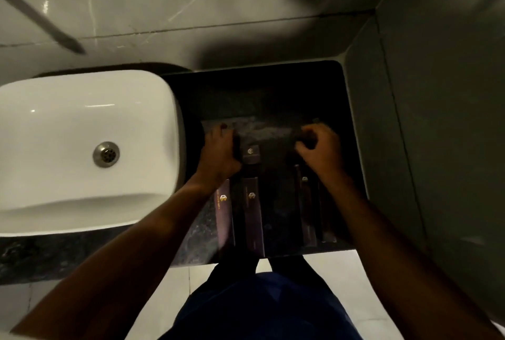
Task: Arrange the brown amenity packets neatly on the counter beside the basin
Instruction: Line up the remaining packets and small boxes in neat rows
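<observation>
Filling the left side, the white basin [82, 148] sits beside a dark counter [273, 88]. Four long brown packets [252, 216] lie side by side near its front edge. The left hand [221, 151] and right hand [321, 149] each curl around something dark, too dim to identify.

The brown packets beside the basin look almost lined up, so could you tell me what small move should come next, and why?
Probably nudge the right pair of packets leftward toward the left pair. A wide gap of dark counter separates them, while each pair already lies parallel. The left hand and right hand rest at the packets' far ends; the dim, blurred view hides exactly what they grip.
</observation>
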Demonstrator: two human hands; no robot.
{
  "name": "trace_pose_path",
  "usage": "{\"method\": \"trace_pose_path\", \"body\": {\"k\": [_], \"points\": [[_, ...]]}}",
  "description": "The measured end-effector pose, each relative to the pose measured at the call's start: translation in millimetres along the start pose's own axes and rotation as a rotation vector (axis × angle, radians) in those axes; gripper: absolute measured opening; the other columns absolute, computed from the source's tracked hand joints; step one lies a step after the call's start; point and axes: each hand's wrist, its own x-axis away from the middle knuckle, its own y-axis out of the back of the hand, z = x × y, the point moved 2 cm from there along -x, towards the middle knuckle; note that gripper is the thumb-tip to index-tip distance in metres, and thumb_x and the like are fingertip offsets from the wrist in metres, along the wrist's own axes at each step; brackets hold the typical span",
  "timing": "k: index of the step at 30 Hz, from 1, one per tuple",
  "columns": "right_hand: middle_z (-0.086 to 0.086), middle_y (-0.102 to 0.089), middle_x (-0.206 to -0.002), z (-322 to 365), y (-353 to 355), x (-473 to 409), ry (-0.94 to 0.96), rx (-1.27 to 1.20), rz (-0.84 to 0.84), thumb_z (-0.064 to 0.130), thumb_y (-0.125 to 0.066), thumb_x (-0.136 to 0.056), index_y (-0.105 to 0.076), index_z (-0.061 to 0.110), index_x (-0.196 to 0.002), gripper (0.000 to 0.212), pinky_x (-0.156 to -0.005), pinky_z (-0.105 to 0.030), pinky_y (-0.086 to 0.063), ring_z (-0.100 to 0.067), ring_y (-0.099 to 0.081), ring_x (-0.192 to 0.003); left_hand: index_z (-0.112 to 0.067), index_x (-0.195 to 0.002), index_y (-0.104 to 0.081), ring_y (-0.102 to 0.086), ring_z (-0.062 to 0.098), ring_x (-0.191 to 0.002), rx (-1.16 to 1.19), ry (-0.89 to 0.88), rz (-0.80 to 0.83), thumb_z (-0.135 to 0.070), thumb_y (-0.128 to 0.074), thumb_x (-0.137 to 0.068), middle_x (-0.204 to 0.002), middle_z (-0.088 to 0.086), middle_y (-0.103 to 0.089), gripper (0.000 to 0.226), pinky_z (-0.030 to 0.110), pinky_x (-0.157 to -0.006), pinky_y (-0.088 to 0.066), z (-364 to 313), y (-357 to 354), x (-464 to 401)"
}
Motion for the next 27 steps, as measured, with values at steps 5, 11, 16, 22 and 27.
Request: {"method": "trace_pose_path", "body": {"k": [5,11,16,22,27], "points": [[-0.016,-0.069,-0.112,-62,42,-2,-0.398,0.045,-0.075,0.009,-0.079,-0.075,-0.065,0.008,-0.112,0.039,-0.084,-0.041,-0.056,-0.033,-0.066,-0.100,-0.007,-0.130,-0.057,-0.046,0.035,-0.125,-0.097,-0.312,0.096,-0.015,-0.063,-0.091,-0.141,0.017,-0.047,0.041,0.038,-0.103,-0.040,-81,-32,-57],[-0.014,-0.062,-0.127,-58,29,-24,-0.314,0.143,0.100,0.030,-0.082,-0.074,-0.062,0.012,-0.123,0.056,-0.098,-0.042,-0.051,-0.030,-0.060,-0.115,-0.024,-0.142,-0.047,-0.043,0.036,-0.128,-0.438,-0.574,0.250,-0.023,-0.057,-0.093,-0.145,0.009,-0.046,0.050,0.054,-0.094,-0.044,-151,-85,-123],[-0.014,-0.046,-0.140,-55,20,-30,-0.264,0.208,0.107,0.016,-0.076,-0.082,-0.063,0.010,-0.122,0.042,-0.107,-0.043,-0.044,-0.032,-0.049,-0.125,-0.020,-0.127,-0.059,-0.045,0.035,-0.125,-0.617,-0.583,0.208,-0.026,-0.064,-0.087,-0.136,0.011,-0.052,0.041,0.054,-0.096,-0.040,-145,-97,-134],[-0.014,-0.060,-0.116,-56,31,-15,-0.202,0.001,0.029,0.007,-0.077,-0.079,-0.067,0.009,-0.104,0.027,-0.082,-0.030,-0.051,-0.026,-0.062,-0.100,-0.018,-0.123,-0.059,-0.051,0.029,-0.121,-0.051,-0.180,0.060,-0.017,-0.070,-0.083,-0.127,0.008,-0.059,0.042,0.049,-0.100,-0.039,-104,-82,-94],[-0.010,-0.064,-0.110,-51,27,1,-0.100,-0.099,0.068,0.002,-0.073,-0.081,-0.064,0.010,-0.102,0.025,-0.078,-0.011,-0.044,-0.020,-0.063,-0.099,-0.017,-0.118,-0.063,-0.057,0.015,-0.113,0.310,-0.046,0.018,-0.009,-0.072,-0.083,-0.121,0.004,-0.066,0.038,0.049,-0.103,-0.046,-89,-97,-49]]}}
